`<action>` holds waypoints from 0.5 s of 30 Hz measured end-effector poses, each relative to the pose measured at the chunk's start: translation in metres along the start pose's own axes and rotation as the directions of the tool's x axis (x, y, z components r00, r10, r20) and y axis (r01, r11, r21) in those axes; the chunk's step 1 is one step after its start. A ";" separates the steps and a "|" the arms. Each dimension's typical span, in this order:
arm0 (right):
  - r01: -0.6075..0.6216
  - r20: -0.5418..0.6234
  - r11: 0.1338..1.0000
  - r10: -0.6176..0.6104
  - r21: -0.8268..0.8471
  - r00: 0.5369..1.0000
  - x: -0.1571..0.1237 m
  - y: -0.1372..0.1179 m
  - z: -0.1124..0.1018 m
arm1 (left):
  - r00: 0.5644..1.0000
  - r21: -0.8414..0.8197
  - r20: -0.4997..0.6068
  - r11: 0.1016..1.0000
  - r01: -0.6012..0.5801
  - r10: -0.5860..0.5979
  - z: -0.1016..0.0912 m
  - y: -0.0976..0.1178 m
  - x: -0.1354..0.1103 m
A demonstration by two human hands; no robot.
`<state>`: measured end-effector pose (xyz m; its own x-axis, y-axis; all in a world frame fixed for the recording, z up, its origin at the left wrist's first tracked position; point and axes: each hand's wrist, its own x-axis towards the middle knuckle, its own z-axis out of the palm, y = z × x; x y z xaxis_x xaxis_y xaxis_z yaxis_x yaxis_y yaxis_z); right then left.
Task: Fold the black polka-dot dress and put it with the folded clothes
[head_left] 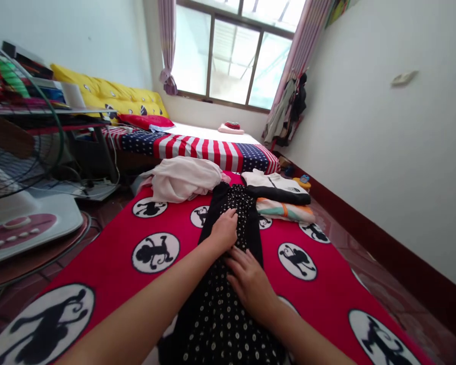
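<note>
Black polka-dot dress: lay lengthwise down the middle of the red fleece blanket, neckend away from the wearer, hem end out of frame below; black with white dots, flat under both hands.

Left hand: open, palm down, fingers together, resting on the upper part of the dress; not gripping.

Right hand: open, fingers spread slightly and pointing up and inward, pressed flat on the dress just below the left hand; not gripping.

Blanket pattern: black monkey silhouettes in white circles, on red.

Beyond the dress: bunched cream garment on the blanket, to the far left; folded black-and-white jacket to the far right, stacked near a folded pastel striped cloth.

Farther back: bed with a stars-and-stripes cover, a yellow patterned bolster, a red pillow and a folded pink towel.

Left side: electric fan on a round base, beside a shelf of stacked items.

Right side: clothes hanging by the curtained window.
</note>
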<state>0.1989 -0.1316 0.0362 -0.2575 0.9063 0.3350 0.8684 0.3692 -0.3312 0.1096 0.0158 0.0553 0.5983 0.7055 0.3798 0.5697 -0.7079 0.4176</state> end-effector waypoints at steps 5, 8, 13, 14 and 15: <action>0.035 0.029 0.990 -0.031 -0.135 0.999 -0.014 0.002 0.019 | 0.996 0.059 0.073 0.997 -0.053 0.049 0.029 -0.012 0.024; 0.063 0.037 0.979 -0.057 -0.192 0.998 -0.015 0.005 0.021 | 0.997 0.123 0.068 0.992 -0.038 0.029 0.043 -0.019 0.026; 0.070 0.040 0.977 -0.063 -0.202 0.997 -0.014 0.007 0.022 | 1.000 0.129 -0.007 0.992 0.011 -0.010 0.050 -0.023 0.021; 0.069 0.038 0.979 -0.063 -0.192 0.997 -0.014 0.008 0.022 | 0.999 0.103 -0.035 0.995 0.019 -0.015 0.050 -0.024 0.020; 0.068 0.038 0.981 -0.062 -0.181 0.997 -0.014 0.008 0.022 | 0.997 0.068 -0.071 0.997 0.030 -0.026 0.049 -0.025 0.019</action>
<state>0.2001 -0.1367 0.0090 -0.3266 0.8888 0.3215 0.9111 0.3865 -0.1430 0.1344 0.0450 0.0118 0.5423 0.7240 0.4264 0.6243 -0.6868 0.3722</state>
